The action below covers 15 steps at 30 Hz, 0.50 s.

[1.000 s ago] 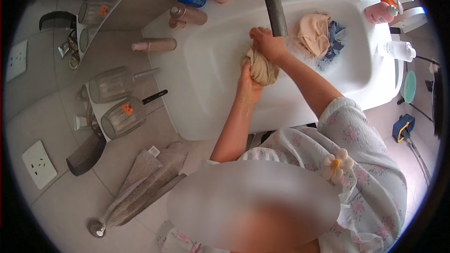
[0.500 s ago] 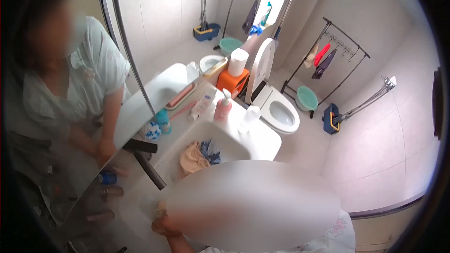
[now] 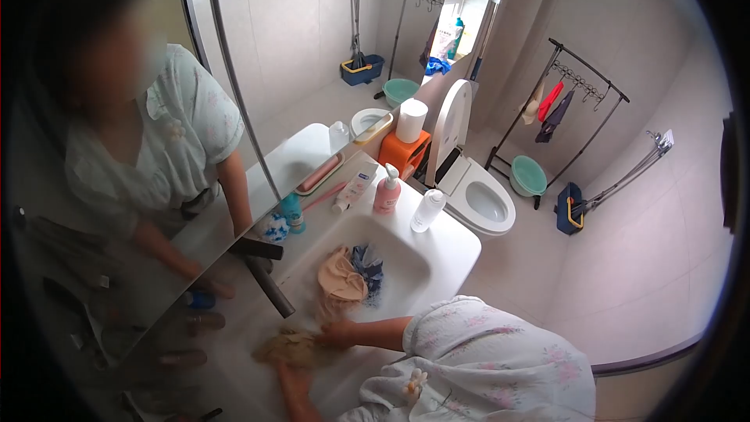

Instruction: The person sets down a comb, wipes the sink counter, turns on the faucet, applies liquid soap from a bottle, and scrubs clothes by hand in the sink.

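A wet beige-brown cloth (image 3: 291,348) is between my hands in the white sink (image 3: 410,262), below the dark faucet (image 3: 269,287). My right hand (image 3: 337,334) is closed on the cloth's right side. At its lower edge my left hand (image 3: 291,375) grips it too, somewhat blurred. Further back in the basin lie a peach cloth (image 3: 342,275) and a blue patterned cloth (image 3: 367,270), with suds around them.
A pink pump bottle (image 3: 387,190), a clear bottle (image 3: 427,211) and a white tube (image 3: 355,186) stand or lie on the sink's rim. Beyond are a toilet (image 3: 480,195), a green basin (image 3: 528,175), a drying rack (image 3: 586,70) and a mirror (image 3: 289,70).
The view has swung from the sink toward the toilet and floor. Both hands still hold the cloth, which now looks looser and more spread than the bunched roll of a second ago.
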Each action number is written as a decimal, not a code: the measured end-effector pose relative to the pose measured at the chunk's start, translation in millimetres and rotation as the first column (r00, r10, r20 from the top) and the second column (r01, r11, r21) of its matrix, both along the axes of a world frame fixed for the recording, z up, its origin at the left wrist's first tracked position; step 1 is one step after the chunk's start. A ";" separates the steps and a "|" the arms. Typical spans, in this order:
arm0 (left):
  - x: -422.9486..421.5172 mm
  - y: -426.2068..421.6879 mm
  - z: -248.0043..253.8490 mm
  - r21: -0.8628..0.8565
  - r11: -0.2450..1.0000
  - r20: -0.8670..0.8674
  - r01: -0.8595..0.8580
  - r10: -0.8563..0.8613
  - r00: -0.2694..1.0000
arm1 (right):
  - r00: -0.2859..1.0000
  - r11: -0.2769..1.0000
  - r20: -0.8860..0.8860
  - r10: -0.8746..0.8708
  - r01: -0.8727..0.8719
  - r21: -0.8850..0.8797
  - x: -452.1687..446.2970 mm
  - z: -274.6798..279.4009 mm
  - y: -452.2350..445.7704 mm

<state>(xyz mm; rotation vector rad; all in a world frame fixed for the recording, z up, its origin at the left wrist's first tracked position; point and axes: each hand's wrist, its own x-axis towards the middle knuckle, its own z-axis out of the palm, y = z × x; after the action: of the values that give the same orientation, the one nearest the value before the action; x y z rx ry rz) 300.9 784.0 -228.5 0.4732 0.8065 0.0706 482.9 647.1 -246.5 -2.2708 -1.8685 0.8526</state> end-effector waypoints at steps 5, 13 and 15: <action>20.4 -34.6 41.4 -0.015 0.987 -0.075 0.157 -0.158 0.985 | 0.942 0.924 -0.222 0.250 -0.301 -0.237 -28.1 21.8 28.0; 13.2 -30.3 -19.6 0.438 0.892 0.170 0.108 -0.200 0.965 | 0.804 0.908 -0.594 -0.006 0.253 0.333 20.5 63.7 33.3; 54.0 -47.4 30.8 0.038 0.998 0.209 -0.053 0.044 0.977 | 0.593 0.915 -0.731 -0.336 0.390 -0.104 45.2 106.2 11.5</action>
<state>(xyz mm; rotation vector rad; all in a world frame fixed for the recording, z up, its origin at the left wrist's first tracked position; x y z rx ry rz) 355.0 736.6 -197.8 0.4785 0.6112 0.1802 528.1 658.7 -140.3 -1.7298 -0.9949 1.3341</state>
